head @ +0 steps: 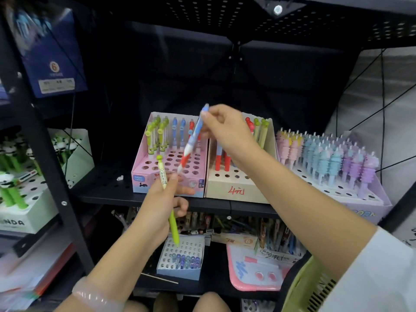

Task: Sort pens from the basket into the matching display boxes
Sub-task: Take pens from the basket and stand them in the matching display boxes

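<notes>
Pink cardboard makes the pink box point(171, 174), which sits on a black shelf point(108, 188) and has many round holes in its top. Green, blue and red pens stand in its back rows. Just beside it on the right is a tan box point(227, 188) with red writing on the front and a few pens in it. Further right is a purple box point(364, 199) packed with pastel pens.

The right hand point(225, 129) is up over the pink box. Its fingers point(206, 117) pinch the top of a blue pen point(193, 136) with a red and white tip. The pen leans down to the left, and its tip is right over the holes of the pink box.

The left hand point(162, 203) is lower, in front of the pink box. Its fingers point(174, 179) are closed around a green pen point(167, 199) that stands almost straight up, its round top above the hand.

A yellow-green basket point(308, 287) shows at the bottom right, under the right arm. On the far left is a panda box point(20, 219) with green panda pens.
</notes>
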The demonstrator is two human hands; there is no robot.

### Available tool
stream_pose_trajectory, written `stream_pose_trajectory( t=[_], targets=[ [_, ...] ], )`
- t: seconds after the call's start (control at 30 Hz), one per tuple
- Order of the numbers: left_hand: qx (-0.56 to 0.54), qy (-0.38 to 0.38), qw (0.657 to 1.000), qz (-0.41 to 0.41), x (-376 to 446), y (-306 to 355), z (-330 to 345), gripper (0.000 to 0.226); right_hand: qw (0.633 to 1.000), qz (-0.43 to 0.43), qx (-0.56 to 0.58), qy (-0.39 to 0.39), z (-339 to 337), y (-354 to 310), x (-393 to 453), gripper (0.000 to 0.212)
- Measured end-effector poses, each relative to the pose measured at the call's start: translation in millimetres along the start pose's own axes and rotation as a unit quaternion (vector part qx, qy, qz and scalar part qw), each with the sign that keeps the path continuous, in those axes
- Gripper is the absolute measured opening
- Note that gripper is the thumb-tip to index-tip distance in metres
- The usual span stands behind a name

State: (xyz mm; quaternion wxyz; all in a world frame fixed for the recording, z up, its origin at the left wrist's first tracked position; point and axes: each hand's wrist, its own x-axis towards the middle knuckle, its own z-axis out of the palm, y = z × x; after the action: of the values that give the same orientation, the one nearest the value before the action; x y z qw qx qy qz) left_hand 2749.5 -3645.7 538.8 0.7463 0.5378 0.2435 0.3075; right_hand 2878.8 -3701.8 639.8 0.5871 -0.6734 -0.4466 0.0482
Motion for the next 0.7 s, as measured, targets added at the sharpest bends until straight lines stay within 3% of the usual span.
stream_pose_trajectory(
  t=[0.13, 0.3, 0.43, 0.57, 0.7],
  targets=[
    [-0.012, 0.036, 0.999, -0.029, 7.5, 10.7, -21.8, 0.023, 0.991, -0.058, -0.099, 0.068, 27.5, -1.8, 38.3, 0.008],
    [-0.082, 0.045, 0.995, -0.036, 10.0, 26.8, -46.8, 0.025, 0.978, -0.014, -0.199, 0.069, 52.8, 23.4, 64.8, 0.016],
    [-0.080, 0.056, 0.995, -0.012, 11.9, 25.1, -55.7, 0.023, 0.955, 0.001, -0.295, 0.022, 62.5, 35.2, 70.0, 0.017],
    [-0.028, 0.035, 0.999, 0.020, 13.6, 18.3, -59.2, 0.024, 0.900, -0.028, -0.434, 0.017, 65.2, 34.1, 76.9, 0.027],
    [-0.048, 0.022, 0.999, 0.014, 16.3, 16.5, -57.2, 0.028, 0.842, -0.042, -0.537, -0.016, 74.8, 35.4, 78.7, 0.037]
  ],
)
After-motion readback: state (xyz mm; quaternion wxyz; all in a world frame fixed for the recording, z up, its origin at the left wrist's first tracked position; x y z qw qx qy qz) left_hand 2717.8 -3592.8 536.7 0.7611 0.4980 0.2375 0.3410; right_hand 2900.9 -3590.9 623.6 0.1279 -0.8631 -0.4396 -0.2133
